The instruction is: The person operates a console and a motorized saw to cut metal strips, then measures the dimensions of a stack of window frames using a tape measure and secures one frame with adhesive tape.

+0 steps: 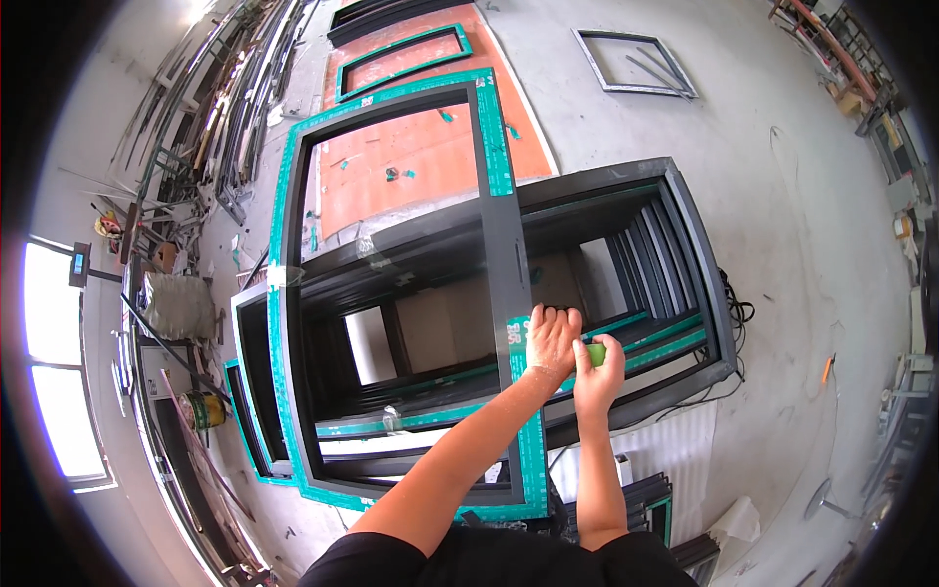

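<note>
A dark window frame (501, 245) edged with green protective film stands upright in front of me. Against its right bar, beside a stretch of green film (533, 460), is my left hand (554, 342). Its fingers are curled and pressed together; what they grip, if anything, is hidden. Just right of it my right hand (599, 382) is closed round a small green object (595, 354). Most of that object is covered by the fingers, so its kind does not show. The middle of the right bar is bare dark metal, with film above and below.
Behind lies a deep stack of dark frames (699, 264). An orange sheet (391, 191) on the floor carries a smaller green-edged frame (406, 61). A grey frame (636, 61) lies at the back right. Long metal profiles (240, 108) lean at the left; cables (736, 298) trail at the right.
</note>
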### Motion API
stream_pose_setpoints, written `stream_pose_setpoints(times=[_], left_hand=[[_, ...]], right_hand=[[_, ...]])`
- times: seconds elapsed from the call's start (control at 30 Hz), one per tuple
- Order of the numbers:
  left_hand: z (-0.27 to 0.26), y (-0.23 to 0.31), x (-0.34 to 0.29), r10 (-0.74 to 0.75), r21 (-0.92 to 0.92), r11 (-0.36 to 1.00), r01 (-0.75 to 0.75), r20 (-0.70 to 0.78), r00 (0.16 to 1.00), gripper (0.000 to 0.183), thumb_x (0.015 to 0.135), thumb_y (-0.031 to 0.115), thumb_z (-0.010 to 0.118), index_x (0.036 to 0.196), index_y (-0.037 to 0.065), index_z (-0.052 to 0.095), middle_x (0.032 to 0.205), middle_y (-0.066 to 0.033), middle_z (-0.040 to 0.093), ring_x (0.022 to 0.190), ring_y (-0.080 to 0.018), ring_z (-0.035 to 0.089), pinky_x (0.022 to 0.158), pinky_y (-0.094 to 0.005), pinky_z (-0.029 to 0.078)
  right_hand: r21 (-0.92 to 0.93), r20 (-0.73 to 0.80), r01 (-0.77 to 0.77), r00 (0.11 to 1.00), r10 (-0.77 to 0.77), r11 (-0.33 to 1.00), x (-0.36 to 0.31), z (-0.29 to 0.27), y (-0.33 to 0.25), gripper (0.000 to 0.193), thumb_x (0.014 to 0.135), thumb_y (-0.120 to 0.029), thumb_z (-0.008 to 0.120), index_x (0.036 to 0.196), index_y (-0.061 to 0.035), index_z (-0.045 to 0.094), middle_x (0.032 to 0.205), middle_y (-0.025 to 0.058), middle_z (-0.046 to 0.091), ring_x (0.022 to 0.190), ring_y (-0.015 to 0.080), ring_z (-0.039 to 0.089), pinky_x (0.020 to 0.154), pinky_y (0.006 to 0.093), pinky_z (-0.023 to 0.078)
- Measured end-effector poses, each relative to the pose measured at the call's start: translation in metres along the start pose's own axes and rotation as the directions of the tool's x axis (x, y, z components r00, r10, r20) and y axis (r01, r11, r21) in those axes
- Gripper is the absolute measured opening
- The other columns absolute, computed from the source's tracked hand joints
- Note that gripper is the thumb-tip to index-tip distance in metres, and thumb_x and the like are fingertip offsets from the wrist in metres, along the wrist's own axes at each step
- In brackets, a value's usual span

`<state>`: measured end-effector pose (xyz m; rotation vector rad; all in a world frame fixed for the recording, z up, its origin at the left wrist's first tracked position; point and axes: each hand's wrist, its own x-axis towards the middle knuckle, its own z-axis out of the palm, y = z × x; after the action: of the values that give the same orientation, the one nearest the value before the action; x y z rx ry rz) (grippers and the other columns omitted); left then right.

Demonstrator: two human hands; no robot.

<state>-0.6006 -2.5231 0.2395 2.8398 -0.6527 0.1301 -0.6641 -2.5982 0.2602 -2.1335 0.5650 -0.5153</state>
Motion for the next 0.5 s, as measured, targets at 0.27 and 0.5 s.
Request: stream_pose_setpoints(times=[0.27,0.5], left_hand=[[0.018,0.005,-0.004,0.040,0.376,0.866,-0.330,0.606,0.795,0.028,0.089,0.020,0.058,0.110,0.008,0.073,0.110,-0.0097,0.068,0.113,-0.0296,0.058,0.111,-0.0560,0.028],[0.027,0.005,-0.005,0.160,-0.056,0.852,-0.520,0.974,0.157,0.033,0.089,0.033,0.064,0.114,0.014,0.074,0.117,-0.0070,0.070,0.109,-0.0283,0.065,0.090,-0.0491,0.049]], right_hand=[[0.614,-0.378,0.441,0.892,-0.247,0.655,0.054,-0.109,-0.118,0.027,0.094,-0.012,0.063,0.113,0.0025,0.050,0.108,0.0229,0.059,0.055,0.0132,0.049,0.046,0.0227,0.039],[0.681,-0.090,-0.091,0.974,0.206,0.726,0.045,-0.121,-0.077,0.018,0.096,-0.013,0.061,0.111,-0.0058,0.055,0.107,0.0095,0.062,0.068,0.0121,0.056,0.050,0.0232,0.044]])
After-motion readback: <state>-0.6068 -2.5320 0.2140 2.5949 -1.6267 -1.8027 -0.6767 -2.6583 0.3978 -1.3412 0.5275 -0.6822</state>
